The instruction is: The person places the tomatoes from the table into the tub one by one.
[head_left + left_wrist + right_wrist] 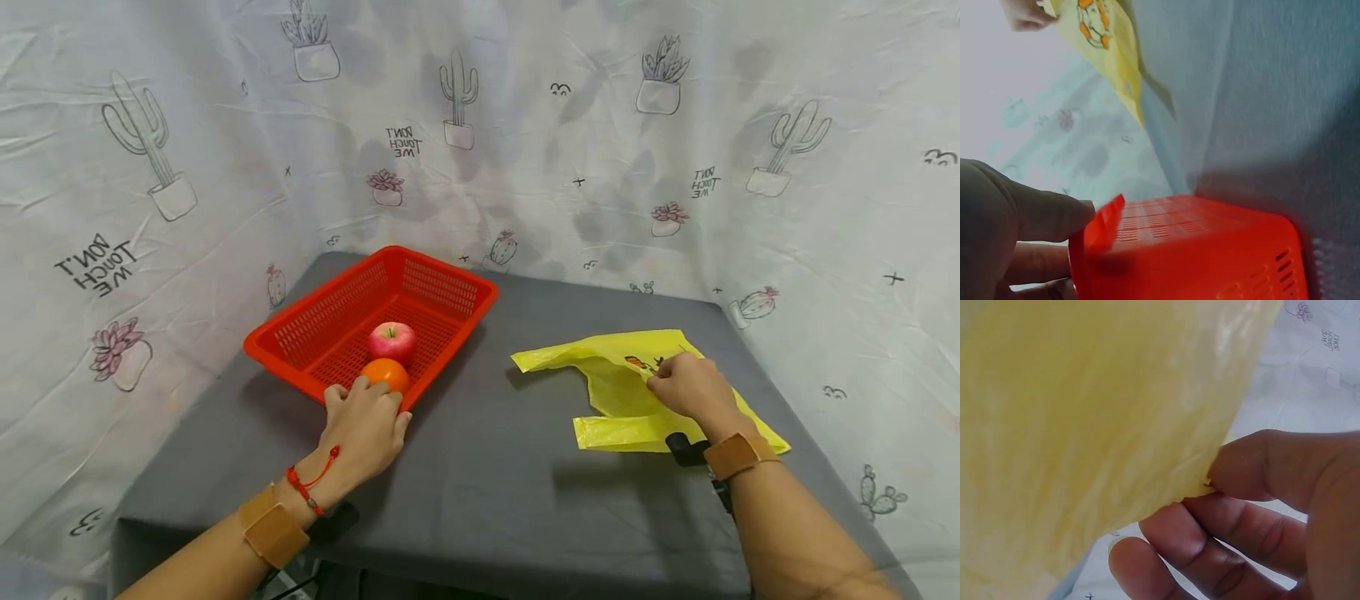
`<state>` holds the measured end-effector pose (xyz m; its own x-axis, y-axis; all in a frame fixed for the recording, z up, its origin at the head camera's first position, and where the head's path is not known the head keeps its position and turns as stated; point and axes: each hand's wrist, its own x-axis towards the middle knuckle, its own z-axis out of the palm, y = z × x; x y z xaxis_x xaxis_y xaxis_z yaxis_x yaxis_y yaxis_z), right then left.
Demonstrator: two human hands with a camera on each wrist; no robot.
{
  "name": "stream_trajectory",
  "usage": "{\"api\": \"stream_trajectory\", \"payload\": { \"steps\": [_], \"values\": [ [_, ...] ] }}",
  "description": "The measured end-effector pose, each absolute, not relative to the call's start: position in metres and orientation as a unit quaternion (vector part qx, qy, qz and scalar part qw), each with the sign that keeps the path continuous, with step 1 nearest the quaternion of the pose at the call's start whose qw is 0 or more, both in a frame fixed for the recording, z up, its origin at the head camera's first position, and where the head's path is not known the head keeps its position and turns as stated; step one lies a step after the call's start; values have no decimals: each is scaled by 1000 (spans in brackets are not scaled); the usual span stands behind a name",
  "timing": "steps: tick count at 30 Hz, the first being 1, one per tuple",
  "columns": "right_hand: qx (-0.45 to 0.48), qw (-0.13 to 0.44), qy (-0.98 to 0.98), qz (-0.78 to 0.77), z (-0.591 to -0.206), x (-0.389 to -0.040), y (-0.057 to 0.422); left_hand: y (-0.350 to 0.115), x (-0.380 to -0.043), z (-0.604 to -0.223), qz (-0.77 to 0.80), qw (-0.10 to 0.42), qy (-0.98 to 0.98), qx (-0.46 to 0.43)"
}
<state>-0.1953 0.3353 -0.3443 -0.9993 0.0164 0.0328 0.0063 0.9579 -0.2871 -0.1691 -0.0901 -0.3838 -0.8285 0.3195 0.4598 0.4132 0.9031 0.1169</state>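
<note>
A red plastic basket (390, 252) stands on the left of the table, with a red apple (393, 342) and an orange (387, 372) in its near end. My left hand (365, 429) grips the near rim; in the left wrist view the thumb (1054, 215) lies on one side of the rim and fingers on the other. My right hand (693, 393) pinches a yellow plastic bag (622, 398) between thumb and fingers, as the right wrist view shows. The bag has two handle loops pointing left and a small printed picture. It looks lifted partly off the table.
A grey cloth covers the table (495, 500). White curtains (525, 150) printed with cacti hang behind it and along both sides. Each wrist wears a brown strap (273, 529) with a black camera mount (684, 450). Grey table surface lies between basket and bag.
</note>
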Motion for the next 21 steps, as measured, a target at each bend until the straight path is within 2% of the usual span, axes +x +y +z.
{"api": "stream_trajectory", "payload": {
  "steps": [3, 7, 13, 21],
  "values": [
    [-9, 15, -989, 145, -344, -197, 336, -90, -163, -382, -107, 213, -952, -193],
    [-7, 13, -990, 143, -345, -197, 339, -88, -162, -373, -117, 176, -960, -183],
    [-1, 29, -990, 135, -339, -195, 345, -84, -183, -333, -148, 145, -961, -185],
    [3, 21, -989, 146, -341, -197, 342, -83, -244, -256, -201, -19, -968, -146]
  ]
}}
